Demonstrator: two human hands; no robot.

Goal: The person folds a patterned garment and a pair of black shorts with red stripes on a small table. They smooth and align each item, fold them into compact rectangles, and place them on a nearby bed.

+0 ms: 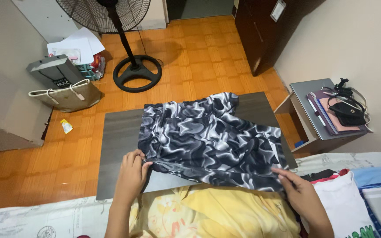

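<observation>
Shorts (208,139), black-white swirl print, on grey table (120,145); left hand (132,172), right hand (297,190) both pinching near edge.

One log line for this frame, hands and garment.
left hand: pinching near edge of black-and-white patterned shorts | right hand: pinching same edge | shorts: spread on grey table

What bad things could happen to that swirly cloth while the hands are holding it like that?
The left hand and right hand each pinch only the near edge of the cloth. If one hand lets go, that side may sag and wrinkle. The far corner lies bunched near the back edge of the grey table, so a tug might fold it unevenly. The cloth's right side hangs past the table edge and could slide off towards the floor.
</observation>
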